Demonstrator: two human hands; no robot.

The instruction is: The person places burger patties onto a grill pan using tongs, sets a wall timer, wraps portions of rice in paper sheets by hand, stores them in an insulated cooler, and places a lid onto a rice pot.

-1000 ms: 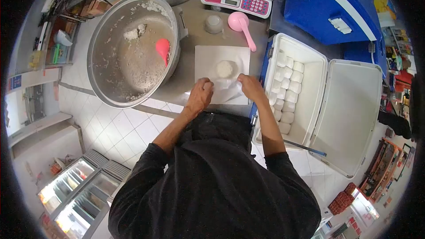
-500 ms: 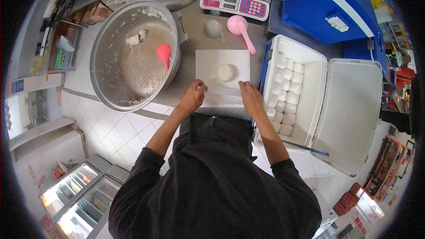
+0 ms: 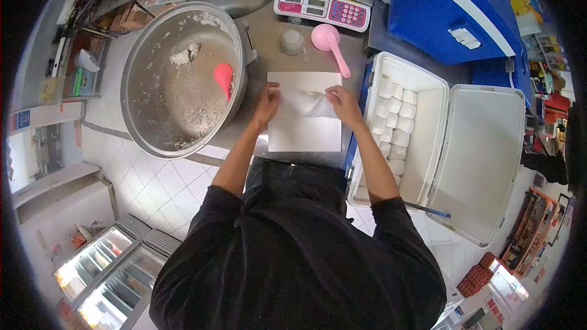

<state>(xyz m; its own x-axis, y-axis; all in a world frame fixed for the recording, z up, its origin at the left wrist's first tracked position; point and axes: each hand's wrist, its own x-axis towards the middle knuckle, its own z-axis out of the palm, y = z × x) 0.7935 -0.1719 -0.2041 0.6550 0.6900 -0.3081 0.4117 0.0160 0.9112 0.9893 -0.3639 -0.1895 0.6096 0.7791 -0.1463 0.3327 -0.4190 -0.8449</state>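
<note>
A stack of white wrapping paper point(image 3: 304, 137) lies on the metal counter in front of me. The near edge of its top sheet point(image 3: 301, 102) is lifted and folded away from me over a small mound of what looks like cooked rice, which the paper now mostly hides. At the sheet's left side, my left hand point(image 3: 266, 105) is closed, fingertips pinching the edge. My right hand point(image 3: 344, 104) pinches the right side the same way. Beyond the paper sit a small cup point(image 3: 292, 42) and a pink scoop point(image 3: 330, 46), its handle pointing toward my right hand.
On the left stands a large metal pot point(image 3: 128, 95) with rice remnants and a red spoon point(image 3: 224, 78). An open cooler point(image 3: 422, 159) at right holds several white wrapped packets point(image 3: 398, 123). A digital scale point(image 3: 324, 6) and a blue cooler point(image 3: 452, 18) stand at the back.
Both hands have moved forward, away from me, carrying the top sheet's near edge over the mound. The mound was uncovered before and is now mostly hidden.
</note>
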